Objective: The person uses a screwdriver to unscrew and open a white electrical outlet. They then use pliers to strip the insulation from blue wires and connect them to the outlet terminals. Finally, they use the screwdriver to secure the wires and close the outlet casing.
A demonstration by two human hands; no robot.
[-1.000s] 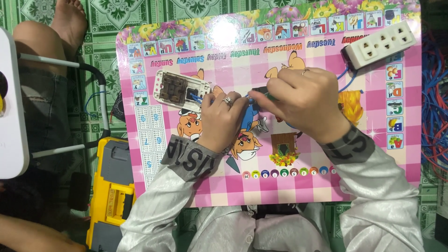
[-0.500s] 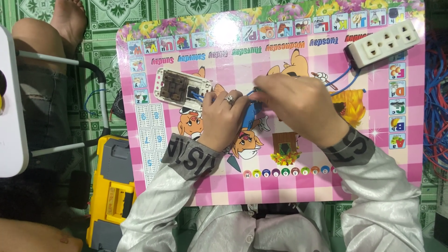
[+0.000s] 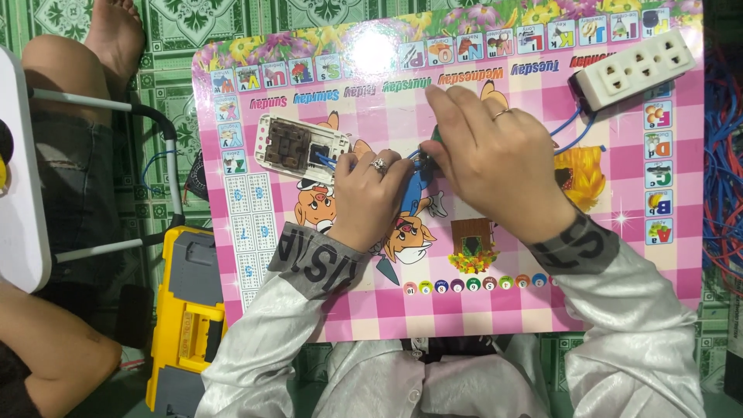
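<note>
Left hand (image 3: 370, 197) and right hand (image 3: 495, 159) were pinched shut together over thin blue wires (image 3: 414, 157); right also seemed to grip a small tool, mostly hidden. Wires ran left of the left hand into a white switch plate (image 3: 302, 149). Judged light, limp, easy to snap: hold by the insulation near the end. Power strip (image 3: 635, 68) beyond the right hand. Pink tabletop (image 3: 542, 310) over a green patterned floor (image 3: 162, 101).

The person wears a shiny silver-grey top with dark grey cuffs that have big letters. The left hand (image 3: 370, 193) and the right hand (image 3: 495, 166) each wear a ring.
</note>
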